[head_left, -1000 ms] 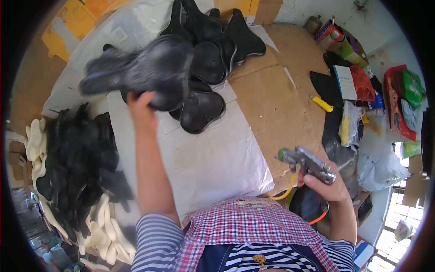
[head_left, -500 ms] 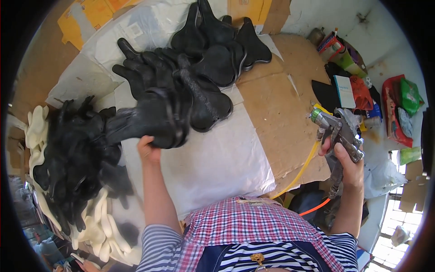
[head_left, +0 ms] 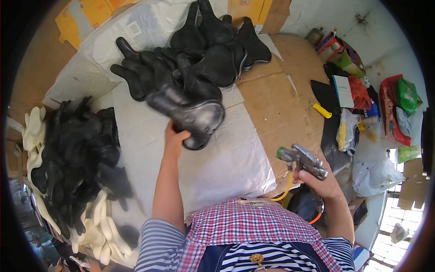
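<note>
My left hand (head_left: 174,140) grips the edge of a shiny black bicycle saddle (head_left: 201,120). The saddle is tilted, its nose blurred toward the upper left, in front of a heap of similar black saddles (head_left: 217,61). Closed around the handle of a metal spray gun (head_left: 301,161) is my right hand (head_left: 321,181). The gun's green-ringed nozzle points left, toward the held saddle but apart from it. A yellow hose (head_left: 287,188) and an orange hose (head_left: 316,218) run from the gun.
On the left lies a pile of dull black saddles (head_left: 77,154), with cream foam saddle shapes (head_left: 102,222) around it. Pale sheeting (head_left: 140,149) and brown cardboard (head_left: 272,113) cover the table. A yellow-handled cutter (head_left: 321,110), bags and boxes line the right side.
My left hand has moved right with the saddle, which has turned so its wide end is at the lower right. My right hand has brought the spray gun left and down, closer to the saddle.
</note>
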`<state>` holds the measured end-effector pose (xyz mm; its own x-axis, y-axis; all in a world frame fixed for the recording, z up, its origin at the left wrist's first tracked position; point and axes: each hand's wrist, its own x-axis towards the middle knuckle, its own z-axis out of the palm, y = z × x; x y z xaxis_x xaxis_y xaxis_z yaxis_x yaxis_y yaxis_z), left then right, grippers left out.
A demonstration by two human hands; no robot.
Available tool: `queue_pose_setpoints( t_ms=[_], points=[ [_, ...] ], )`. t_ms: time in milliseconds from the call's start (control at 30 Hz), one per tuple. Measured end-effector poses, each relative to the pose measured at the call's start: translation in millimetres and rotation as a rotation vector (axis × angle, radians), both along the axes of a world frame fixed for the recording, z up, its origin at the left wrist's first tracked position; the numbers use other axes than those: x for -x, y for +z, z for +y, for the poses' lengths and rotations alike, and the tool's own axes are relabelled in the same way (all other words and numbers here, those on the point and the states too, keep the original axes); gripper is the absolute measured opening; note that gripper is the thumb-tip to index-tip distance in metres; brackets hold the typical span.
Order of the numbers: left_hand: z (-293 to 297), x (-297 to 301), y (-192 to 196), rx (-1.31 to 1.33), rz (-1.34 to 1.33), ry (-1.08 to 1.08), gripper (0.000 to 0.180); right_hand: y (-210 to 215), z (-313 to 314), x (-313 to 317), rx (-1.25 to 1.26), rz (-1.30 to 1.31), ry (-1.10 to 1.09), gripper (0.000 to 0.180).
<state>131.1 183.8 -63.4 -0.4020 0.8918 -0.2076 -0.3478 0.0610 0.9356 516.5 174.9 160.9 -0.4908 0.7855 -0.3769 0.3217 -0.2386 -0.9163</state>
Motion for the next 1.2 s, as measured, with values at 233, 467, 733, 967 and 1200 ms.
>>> queue_pose_setpoints(
  t_ms=[233, 467, 733, 967, 1200],
  points=[
    [-90, 91, 7, 0.004, -0.006, 0.303, 0.068, 26, 13, 32, -0.29, 0.327, -0.264, 0.049],
    [-10, 68, -8, -0.047, -0.36, 0.061, 0.065, -3, 7, 21, -0.066, 0.144, -0.091, 0.051],
    [22, 52, -11, 0.052, -0.618, 0.093, 0.056, -5, 12, 30, -0.095, 0.175, -0.13, 0.052],
    [-205, 277, 35, -0.092, 0.787, 0.497, 0.034, -4, 25, 38, -0.128, 0.211, -0.032, 0.05],
    [-126, 251, 44, 0.082, 0.058, 0.925, 0.031, -14, 33, 16, -0.162, 0.172, -0.09, 0.05]
  ],
)
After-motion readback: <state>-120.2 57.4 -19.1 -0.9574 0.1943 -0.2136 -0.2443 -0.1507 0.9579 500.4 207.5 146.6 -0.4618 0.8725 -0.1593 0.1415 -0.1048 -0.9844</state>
